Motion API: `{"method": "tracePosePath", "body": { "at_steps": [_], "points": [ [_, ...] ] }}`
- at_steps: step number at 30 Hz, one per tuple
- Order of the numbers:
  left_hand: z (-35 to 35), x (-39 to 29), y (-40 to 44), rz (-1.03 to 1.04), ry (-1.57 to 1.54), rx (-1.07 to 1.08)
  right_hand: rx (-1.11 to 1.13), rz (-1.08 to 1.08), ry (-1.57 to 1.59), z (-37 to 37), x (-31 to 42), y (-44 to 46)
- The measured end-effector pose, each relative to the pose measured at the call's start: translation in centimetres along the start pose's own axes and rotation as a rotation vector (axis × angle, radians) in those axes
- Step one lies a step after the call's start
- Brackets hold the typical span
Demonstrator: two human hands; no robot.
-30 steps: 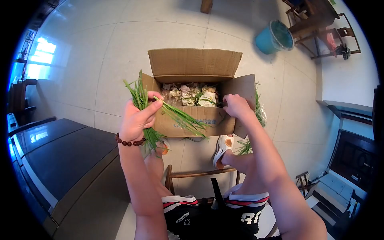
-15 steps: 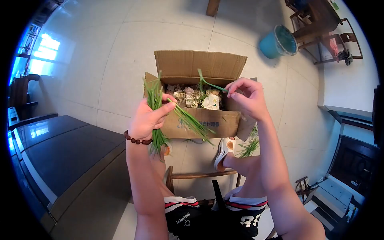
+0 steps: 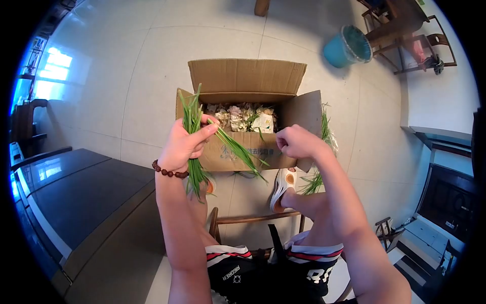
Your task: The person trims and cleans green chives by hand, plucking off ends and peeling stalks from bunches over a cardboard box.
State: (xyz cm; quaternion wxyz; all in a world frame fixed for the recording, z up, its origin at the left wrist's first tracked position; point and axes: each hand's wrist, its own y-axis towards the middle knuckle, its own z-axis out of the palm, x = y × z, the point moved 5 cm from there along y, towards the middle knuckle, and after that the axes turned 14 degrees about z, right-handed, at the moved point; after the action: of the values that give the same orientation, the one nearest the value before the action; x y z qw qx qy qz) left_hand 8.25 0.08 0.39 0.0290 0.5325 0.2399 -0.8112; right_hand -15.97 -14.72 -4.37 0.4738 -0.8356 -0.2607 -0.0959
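Note:
My left hand (image 3: 188,143) is closed around a bunch of long green chives (image 3: 191,121). Some stalks stand up past the fingers, and others fan down to the right from thumb and forefinger. My right hand (image 3: 298,142) has its fingers curled together over the front right edge of an open cardboard box (image 3: 245,78); anything inside the fingers is hidden. In the box lie crumpled pale scraps (image 3: 238,116) and bits of green, with a short green leaf (image 3: 261,134) by the front wall.
More chives (image 3: 315,182) lie on the floor right of the box, partly beside clear plastic. A blue lined bucket (image 3: 347,48) stands far right near wooden furniture. A dark cabinet (image 3: 81,182) is at my left. My sandalled foot (image 3: 283,190) is before the box.
My right hand has moved down and slightly left, and its fingers have curled in. The single green leaf it pinched no longer shows in it. My left hand keeps its bunch.

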Motion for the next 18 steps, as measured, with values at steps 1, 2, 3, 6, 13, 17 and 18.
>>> {"method": "tracePosePath", "body": {
  "at_steps": [1,2,3,6,13,17,18],
  "points": [
    [-0.2,0.0,0.0,-0.001,0.0,-0.004,0.002,0.042,-0.088,0.9,-0.5,0.9],
    [-0.5,-0.1,-0.1,0.007,-0.002,-0.022,0.006,0.086,-0.176,1.6,-1.1,1.5],
    [-0.8,-0.3,-0.1,0.016,-0.004,-0.04,0.019,0.198,-0.222,1.7,-1.2,1.9],
    [-1.3,-0.7,-0.3,0.002,0.012,-0.043,-0.211,0.086,-0.474,2.0,-0.3,1.8],
    [-2.0,-1.0,-0.6,0.033,-0.017,-0.047,-0.287,-0.441,-0.514,9.2,4.7,0.6],
    [-2.5,-1.5,-0.9,0.038,-0.024,-0.072,-0.414,-0.588,-0.52,14.4,2.6,2.1],
    [-2.6,-1.7,-1.1,0.035,-0.02,-0.084,-0.412,-0.582,-0.56,14.8,2.5,2.6]
  ]
}}
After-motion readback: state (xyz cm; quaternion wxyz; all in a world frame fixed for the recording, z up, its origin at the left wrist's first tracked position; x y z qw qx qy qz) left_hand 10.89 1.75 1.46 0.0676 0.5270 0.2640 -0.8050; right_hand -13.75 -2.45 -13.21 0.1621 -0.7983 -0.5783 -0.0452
